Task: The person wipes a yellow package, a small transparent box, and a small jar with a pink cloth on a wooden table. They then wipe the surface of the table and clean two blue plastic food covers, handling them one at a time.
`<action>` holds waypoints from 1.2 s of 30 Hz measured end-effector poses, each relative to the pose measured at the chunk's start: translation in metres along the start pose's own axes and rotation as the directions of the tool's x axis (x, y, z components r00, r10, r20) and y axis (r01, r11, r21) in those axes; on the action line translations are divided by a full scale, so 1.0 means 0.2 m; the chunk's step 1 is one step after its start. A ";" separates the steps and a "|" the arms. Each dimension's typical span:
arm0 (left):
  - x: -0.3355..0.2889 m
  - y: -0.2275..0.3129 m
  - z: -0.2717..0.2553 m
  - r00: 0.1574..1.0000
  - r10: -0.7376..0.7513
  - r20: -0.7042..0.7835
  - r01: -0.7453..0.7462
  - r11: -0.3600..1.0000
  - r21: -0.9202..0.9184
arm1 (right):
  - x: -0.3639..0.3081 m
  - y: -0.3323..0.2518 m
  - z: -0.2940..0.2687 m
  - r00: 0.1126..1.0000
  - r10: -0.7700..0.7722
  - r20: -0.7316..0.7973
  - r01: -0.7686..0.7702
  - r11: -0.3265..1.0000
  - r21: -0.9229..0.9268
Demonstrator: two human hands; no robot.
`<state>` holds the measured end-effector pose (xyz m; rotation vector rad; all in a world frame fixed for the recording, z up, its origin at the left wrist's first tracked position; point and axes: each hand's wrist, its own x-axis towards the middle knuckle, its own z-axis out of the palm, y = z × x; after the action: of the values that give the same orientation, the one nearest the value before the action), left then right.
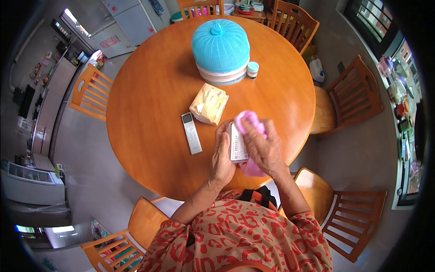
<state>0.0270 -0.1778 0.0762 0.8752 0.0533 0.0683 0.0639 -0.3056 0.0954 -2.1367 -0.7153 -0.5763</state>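
Note:
Over the near edge of the round wooden table, my left hand [222, 156] grips a small pale box [237, 144] with printing on its face. My right hand [266, 147] is closed around a pink cloth [248, 120] and presses it against the box's upper right side. Part of the cloth hangs below the right hand. The far side of the box is hidden. Just beyond the hands lies a yellow and white soft pack of tissues [209, 104]. To its lower left rests a white remote control [191, 133] with a dark screen.
A blue mesh food cover [220, 47] stands toward the back of the round table [149, 90]. Beside it is a small jar [252, 70] with a light blue lid. Wooden chairs [358, 95] surround the table. A windowsill with assorted items runs along the right wall.

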 end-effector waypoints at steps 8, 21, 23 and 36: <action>0.05 -0.01 -0.03 0.991 0.072 -0.109 -0.059 0.992 0.110 | -0.09 -0.06 0.01 0.952 -0.270 0.145 0.288 0.950 -0.122; 0.05 0.00 -0.06 0.998 0.036 -0.045 -0.038 0.998 -0.045 | -0.09 -0.03 -0.04 0.946 -0.261 0.191 0.273 0.961 -0.039; 0.04 -0.01 -0.07 1.000 -0.010 -0.026 0.008 0.997 -0.076 | -0.09 0.03 -0.03 0.974 -0.185 0.128 0.198 0.975 -0.098; -0.01 0.00 -0.08 0.998 0.038 0.043 -0.039 0.999 0.023 | -0.09 0.04 -0.01 0.998 -0.021 0.058 0.021 1.000 -0.008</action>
<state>0.0238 -0.1656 0.0657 0.9009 -0.0024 0.0852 0.0554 -0.3169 0.0805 -2.1634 -0.7690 -0.5315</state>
